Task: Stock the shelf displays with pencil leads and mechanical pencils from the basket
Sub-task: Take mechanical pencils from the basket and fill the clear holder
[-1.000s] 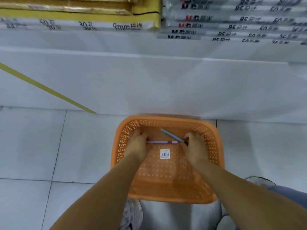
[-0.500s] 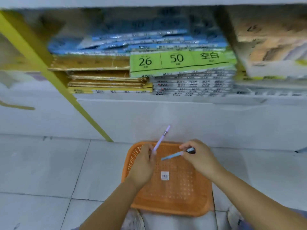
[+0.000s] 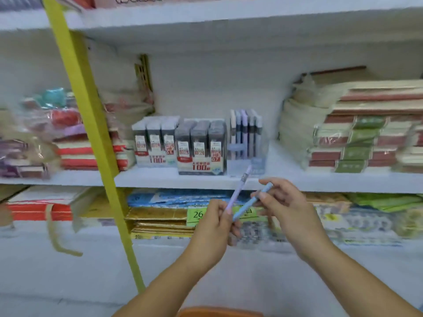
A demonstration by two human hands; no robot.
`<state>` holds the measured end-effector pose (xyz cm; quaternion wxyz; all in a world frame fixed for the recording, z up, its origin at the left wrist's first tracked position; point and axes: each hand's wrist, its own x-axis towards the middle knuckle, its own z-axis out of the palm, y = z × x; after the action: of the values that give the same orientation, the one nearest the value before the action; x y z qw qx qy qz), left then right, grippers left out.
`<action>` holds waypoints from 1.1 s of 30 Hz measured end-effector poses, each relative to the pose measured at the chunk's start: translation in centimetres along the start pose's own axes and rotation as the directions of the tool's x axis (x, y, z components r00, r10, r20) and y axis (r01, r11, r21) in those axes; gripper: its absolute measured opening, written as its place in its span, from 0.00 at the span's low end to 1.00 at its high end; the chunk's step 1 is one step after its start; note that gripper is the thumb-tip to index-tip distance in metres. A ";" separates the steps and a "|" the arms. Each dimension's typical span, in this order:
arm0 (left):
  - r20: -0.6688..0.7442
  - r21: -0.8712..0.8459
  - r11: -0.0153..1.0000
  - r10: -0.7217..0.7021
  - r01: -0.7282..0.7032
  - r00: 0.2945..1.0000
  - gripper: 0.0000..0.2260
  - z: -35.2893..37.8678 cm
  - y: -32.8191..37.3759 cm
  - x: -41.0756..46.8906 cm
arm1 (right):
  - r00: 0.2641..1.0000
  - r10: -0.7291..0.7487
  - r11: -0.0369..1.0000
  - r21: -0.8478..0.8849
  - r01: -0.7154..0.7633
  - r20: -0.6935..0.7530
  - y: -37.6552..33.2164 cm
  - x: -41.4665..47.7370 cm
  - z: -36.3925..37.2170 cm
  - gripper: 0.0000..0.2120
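Lilac plastic slants up out of the left hand (image 3: 212,223), whose thumb and fingers pinch the lower end of a lilac mechanical pencil (image 3: 239,188) so that its far end points toward the shelf. The right hand (image 3: 288,209), just beside it, grips a blue mechanical pencil (image 3: 246,207) between thumb and curled fingers, and the two barrels cross near the left fingertips. One pencil per hand, each held near an end, looks like a grip chosen for dropping them upright into the clear pencil holder (image 3: 246,138). That holder stands just beyond the lilac tip on the white shelf (image 3: 160,177), with a row of similar pencils standing in it. Left of the holder, side by side, sit two display cartons of pencil leads: the dark carton (image 3: 201,147) reads "100" and "0.7", the pale carton (image 3: 155,143) "100", and the smaller print is too blurred to read. Below, a green shelf label (image 3: 198,213) shows "26". The rim of an orange basket (image 3: 219,311) peeks in at the bottom edge, its contents hidden. Neither pencil is shelved yet.
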<state>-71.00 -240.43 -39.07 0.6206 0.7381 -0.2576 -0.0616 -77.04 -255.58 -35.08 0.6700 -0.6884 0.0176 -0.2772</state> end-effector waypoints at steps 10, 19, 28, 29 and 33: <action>-0.283 -0.138 0.968 0.163 -0.208 0.945 0.05 -2.5 5.1 7.4 | 0.846 -0.513 0.694 -0.509 0.509 0.147 -10.9 10.7 -0.2 0.10; -0.264 -0.131 0.972 0.156 -0.196 0.952 0.06 -1.7 2.9 8.7 | 0.870 -0.412 0.534 -0.702 0.470 0.269 -7.5 13.6 1.6 0.08; -0.232 -0.157 0.967 0.161 -0.200 0.959 0.05 -2.0 2.8 8.5 | 0.866 -0.445 0.502 -0.737 0.453 0.229 -7.4 13.4 2.4 0.12; -0.230 -0.169 0.966 0.156 -0.197 0.961 0.05 -2.1 2.8 8.4 | 0.852 -0.471 0.438 -0.777 0.451 0.229 -7.5 13.5 2.5 0.11; -0.226 -0.180 0.963 0.159 -0.202 0.961 0.06 -2.5 3.1 8.2 | 0.780 -0.579 0.161 -0.904 0.396 0.238 -7.5 14.1 2.7 0.11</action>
<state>-63.84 -242.30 -33.73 0.7186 0.6472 -0.2500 0.0478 -66.62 -257.97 -22.87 0.0300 -0.8814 0.0024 -0.4715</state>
